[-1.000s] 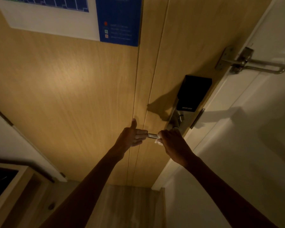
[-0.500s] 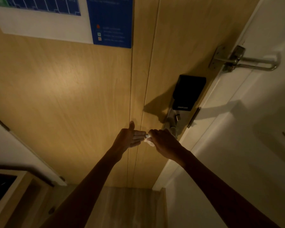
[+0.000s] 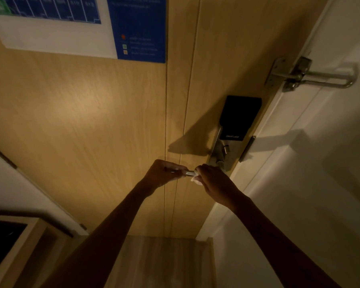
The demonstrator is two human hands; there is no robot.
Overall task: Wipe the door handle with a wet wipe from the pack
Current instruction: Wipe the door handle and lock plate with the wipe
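Observation:
A silver lever door handle [image 3: 190,173] sticks out from a metal lock plate [image 3: 219,151] on the wooden door [image 3: 92,113]. My left hand [image 3: 164,173] is closed around the free end of the handle. My right hand [image 3: 213,182] grips the handle nearer the plate, with a white wet wipe [image 3: 196,180] bunched under its fingers against the metal. Only a short bare stretch of the handle shows between the two hands. The wipe pack is not in view.
A black smart-lock box [image 3: 240,117] sits above the plate. A metal swing-bar door guard [image 3: 312,76] bridges door and white frame [image 3: 289,129] at upper right. A blue and white evacuation plan [image 3: 81,26] hangs at top. A wooden cabinet [image 3: 19,242] stands at lower left.
My left hand, earlier open with thumb up and fingertips on the handle's end, has curled shut around it. My right hand with the wipe stays on the handle.

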